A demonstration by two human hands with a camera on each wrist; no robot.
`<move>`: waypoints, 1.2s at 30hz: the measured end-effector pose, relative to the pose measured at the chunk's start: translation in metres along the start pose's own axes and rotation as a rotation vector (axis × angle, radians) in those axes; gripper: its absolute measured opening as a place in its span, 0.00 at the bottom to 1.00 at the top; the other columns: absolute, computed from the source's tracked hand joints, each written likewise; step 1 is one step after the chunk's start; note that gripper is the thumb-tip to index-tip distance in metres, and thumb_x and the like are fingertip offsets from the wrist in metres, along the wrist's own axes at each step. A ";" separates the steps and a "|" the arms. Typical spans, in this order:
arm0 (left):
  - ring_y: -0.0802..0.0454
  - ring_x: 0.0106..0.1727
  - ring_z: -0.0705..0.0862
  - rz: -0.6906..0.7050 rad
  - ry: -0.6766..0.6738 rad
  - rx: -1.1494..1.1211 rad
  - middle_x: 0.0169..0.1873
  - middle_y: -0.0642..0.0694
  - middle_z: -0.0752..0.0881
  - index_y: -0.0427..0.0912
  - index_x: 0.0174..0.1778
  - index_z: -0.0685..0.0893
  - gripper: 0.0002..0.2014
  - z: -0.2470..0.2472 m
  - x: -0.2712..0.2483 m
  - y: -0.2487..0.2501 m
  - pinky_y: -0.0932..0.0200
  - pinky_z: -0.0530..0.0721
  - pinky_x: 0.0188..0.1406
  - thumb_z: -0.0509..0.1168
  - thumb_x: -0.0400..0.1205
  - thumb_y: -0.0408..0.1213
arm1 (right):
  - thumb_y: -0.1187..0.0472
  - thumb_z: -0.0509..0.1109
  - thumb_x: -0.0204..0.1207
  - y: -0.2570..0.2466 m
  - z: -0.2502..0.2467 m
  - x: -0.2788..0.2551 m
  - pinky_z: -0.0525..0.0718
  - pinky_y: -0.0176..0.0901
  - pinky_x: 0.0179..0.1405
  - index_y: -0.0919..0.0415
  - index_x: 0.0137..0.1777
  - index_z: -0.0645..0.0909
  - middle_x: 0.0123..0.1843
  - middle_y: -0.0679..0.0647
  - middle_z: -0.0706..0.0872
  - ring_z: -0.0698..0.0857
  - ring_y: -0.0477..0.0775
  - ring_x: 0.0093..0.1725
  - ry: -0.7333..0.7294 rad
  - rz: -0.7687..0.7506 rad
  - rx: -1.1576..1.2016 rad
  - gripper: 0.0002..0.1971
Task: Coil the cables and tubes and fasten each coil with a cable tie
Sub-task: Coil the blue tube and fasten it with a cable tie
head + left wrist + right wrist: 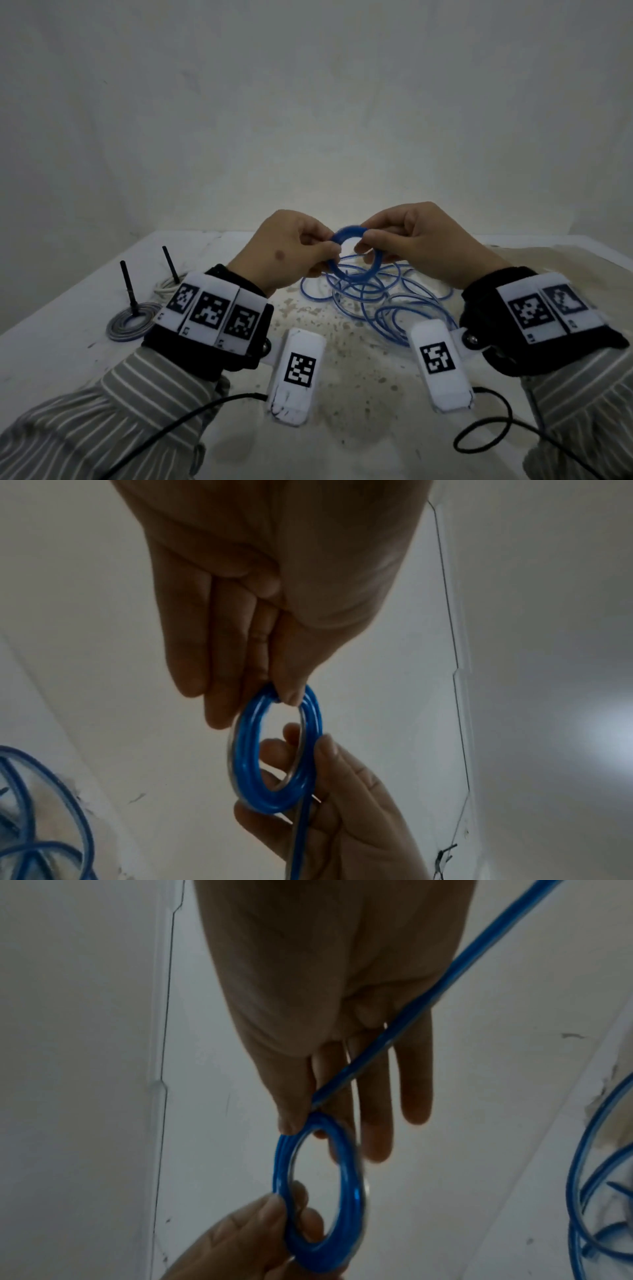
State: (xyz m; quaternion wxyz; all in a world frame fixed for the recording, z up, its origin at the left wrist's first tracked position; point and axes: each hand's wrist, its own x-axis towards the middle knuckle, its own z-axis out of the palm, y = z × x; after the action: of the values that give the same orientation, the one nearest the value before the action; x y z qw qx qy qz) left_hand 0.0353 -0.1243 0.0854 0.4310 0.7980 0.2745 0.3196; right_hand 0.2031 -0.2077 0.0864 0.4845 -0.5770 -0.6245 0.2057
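Pinching blue coil (356,255) above loose tubing (383,301), both hands.

Stained white table (342,394), white wall (308,102)

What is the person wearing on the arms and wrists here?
Grey, white-striped sleeves. Each wrist has a black band carrying white panels with black square-code markers. A white camera pod with its own marker and a black cable hangs beside each wrist.
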 end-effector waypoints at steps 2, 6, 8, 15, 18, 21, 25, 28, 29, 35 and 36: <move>0.54 0.31 0.88 -0.023 0.039 -0.125 0.32 0.40 0.88 0.35 0.43 0.85 0.02 0.002 0.001 -0.003 0.60 0.88 0.36 0.67 0.79 0.29 | 0.66 0.65 0.79 0.000 -0.003 0.000 0.89 0.47 0.50 0.61 0.49 0.84 0.41 0.54 0.92 0.90 0.53 0.42 -0.004 0.051 0.087 0.06; 0.57 0.27 0.86 -0.022 0.142 -0.268 0.28 0.45 0.87 0.37 0.40 0.84 0.04 0.011 0.003 -0.006 0.63 0.87 0.32 0.65 0.79 0.28 | 0.64 0.61 0.81 -0.001 -0.005 -0.001 0.87 0.41 0.45 0.56 0.54 0.83 0.47 0.53 0.91 0.89 0.49 0.41 -0.031 0.102 0.072 0.09; 0.58 0.27 0.86 -0.020 0.191 -0.339 0.28 0.45 0.87 0.38 0.39 0.83 0.05 0.014 0.004 -0.007 0.65 0.86 0.29 0.65 0.79 0.27 | 0.62 0.60 0.82 0.002 -0.005 -0.001 0.88 0.42 0.45 0.54 0.53 0.83 0.47 0.53 0.91 0.90 0.49 0.40 -0.028 0.139 0.107 0.10; 0.55 0.31 0.88 -0.105 0.195 -0.646 0.35 0.42 0.87 0.36 0.45 0.82 0.03 0.037 0.003 -0.014 0.64 0.86 0.32 0.63 0.81 0.29 | 0.67 0.58 0.82 0.003 0.009 -0.001 0.89 0.48 0.41 0.64 0.52 0.82 0.35 0.55 0.89 0.88 0.49 0.34 0.135 0.087 0.558 0.10; 0.52 0.37 0.88 -0.114 0.119 -0.607 0.37 0.41 0.88 0.34 0.44 0.82 0.03 0.048 -0.002 -0.020 0.63 0.87 0.39 0.65 0.80 0.29 | 0.69 0.58 0.83 0.007 0.012 0.002 0.86 0.44 0.35 0.66 0.52 0.82 0.32 0.54 0.84 0.81 0.46 0.27 0.223 0.049 0.303 0.10; 0.52 0.37 0.89 -0.122 0.043 -0.451 0.38 0.38 0.88 0.33 0.44 0.84 0.03 0.049 -0.007 -0.021 0.60 0.88 0.43 0.66 0.79 0.28 | 0.69 0.59 0.82 0.010 0.009 0.002 0.84 0.48 0.37 0.57 0.46 0.83 0.29 0.49 0.83 0.78 0.46 0.26 0.198 0.007 0.095 0.12; 0.49 0.39 0.88 -0.080 0.039 -0.257 0.37 0.41 0.88 0.42 0.47 0.85 0.07 0.033 -0.001 -0.018 0.55 0.87 0.43 0.69 0.76 0.27 | 0.68 0.61 0.81 0.004 0.005 -0.005 0.83 0.50 0.36 0.55 0.47 0.84 0.30 0.50 0.82 0.78 0.48 0.28 0.078 -0.058 -0.119 0.11; 0.47 0.38 0.87 0.018 0.032 -0.082 0.34 0.43 0.90 0.44 0.51 0.85 0.12 0.019 0.004 -0.009 0.53 0.87 0.43 0.72 0.74 0.29 | 0.67 0.62 0.81 0.001 0.006 -0.007 0.82 0.59 0.36 0.52 0.46 0.84 0.31 0.52 0.83 0.78 0.54 0.30 0.036 -0.101 -0.222 0.12; 0.49 0.36 0.87 0.031 0.004 -0.024 0.33 0.43 0.90 0.45 0.49 0.86 0.10 0.015 0.004 -0.004 0.54 0.88 0.42 0.72 0.74 0.30 | 0.67 0.62 0.81 0.000 0.006 -0.007 0.82 0.59 0.36 0.51 0.45 0.84 0.31 0.53 0.83 0.78 0.55 0.31 0.038 -0.109 -0.227 0.12; 0.48 0.36 0.88 -0.026 -0.148 0.027 0.36 0.35 0.90 0.38 0.40 0.87 0.03 0.005 0.004 0.007 0.55 0.88 0.41 0.72 0.73 0.28 | 0.68 0.65 0.79 -0.003 0.010 -0.006 0.85 0.39 0.35 0.53 0.44 0.85 0.32 0.52 0.87 0.82 0.45 0.29 0.059 -0.099 -0.082 0.10; 0.48 0.36 0.88 -0.030 -0.138 0.002 0.36 0.35 0.90 0.38 0.40 0.86 0.03 0.003 0.004 0.006 0.54 0.88 0.42 0.72 0.73 0.28 | 0.68 0.66 0.78 -0.003 0.011 -0.006 0.85 0.35 0.35 0.56 0.44 0.85 0.32 0.53 0.87 0.83 0.44 0.28 0.080 -0.094 -0.028 0.08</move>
State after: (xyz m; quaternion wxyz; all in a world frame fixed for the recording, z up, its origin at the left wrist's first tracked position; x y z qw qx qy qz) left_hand 0.0414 -0.1257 0.0904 0.4527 0.8143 0.2566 0.2570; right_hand 0.1915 -0.2111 0.0822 0.5100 -0.5615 -0.6339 0.1508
